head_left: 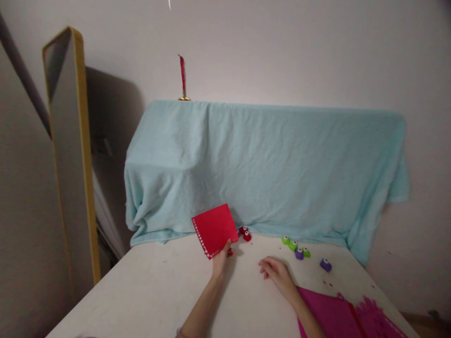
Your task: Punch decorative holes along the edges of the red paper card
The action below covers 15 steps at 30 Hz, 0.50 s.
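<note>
My left hand holds up a red square card by its lower corner; small holes are punched in a row along the card's left edge. My right hand rests on the white table, fingers loosely curled, holding nothing. Just behind the card lie two small red punches. To the right of my right hand sit several small green and purple punches, with one purple punch further right.
Magenta paper sheets lie at the table's near right corner, with tiny red scraps close by. A light blue towel drapes a large object behind the table. A yellow-framed mirror leans at the left wall.
</note>
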{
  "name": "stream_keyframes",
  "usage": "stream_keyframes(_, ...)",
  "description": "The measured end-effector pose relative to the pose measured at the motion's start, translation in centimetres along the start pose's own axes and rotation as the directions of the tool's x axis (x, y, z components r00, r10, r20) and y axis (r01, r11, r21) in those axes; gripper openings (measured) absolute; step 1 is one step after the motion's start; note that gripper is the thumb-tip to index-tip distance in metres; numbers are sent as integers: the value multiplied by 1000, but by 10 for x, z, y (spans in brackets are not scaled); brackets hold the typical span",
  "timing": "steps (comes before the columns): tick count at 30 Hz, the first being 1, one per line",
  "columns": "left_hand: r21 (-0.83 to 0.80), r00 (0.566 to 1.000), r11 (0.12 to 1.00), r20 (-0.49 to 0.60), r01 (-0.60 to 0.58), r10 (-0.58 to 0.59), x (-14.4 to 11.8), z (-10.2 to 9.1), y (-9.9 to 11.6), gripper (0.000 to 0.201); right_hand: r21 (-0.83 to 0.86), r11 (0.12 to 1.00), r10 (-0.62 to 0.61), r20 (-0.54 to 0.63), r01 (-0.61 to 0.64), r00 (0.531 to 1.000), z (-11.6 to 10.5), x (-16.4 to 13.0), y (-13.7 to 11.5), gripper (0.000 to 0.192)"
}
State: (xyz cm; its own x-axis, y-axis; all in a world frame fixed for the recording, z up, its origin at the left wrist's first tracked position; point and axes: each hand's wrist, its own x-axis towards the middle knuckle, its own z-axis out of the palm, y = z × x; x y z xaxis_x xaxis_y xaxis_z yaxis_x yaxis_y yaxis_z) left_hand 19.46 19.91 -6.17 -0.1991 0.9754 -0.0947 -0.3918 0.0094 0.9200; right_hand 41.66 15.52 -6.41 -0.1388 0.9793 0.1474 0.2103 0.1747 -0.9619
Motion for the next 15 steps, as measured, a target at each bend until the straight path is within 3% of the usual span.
stream_keyframes(8,-25,999,1000,-39,0,-1,1,-1,-1,45,-26,1000,-1,14,2,1000,-1,0,-1,42)
stream_keyframes(15,-21,998,998,31,-61,61,-2,-2,1,52,-36,999,-24,26,25,999,-2,-1,-3,41)
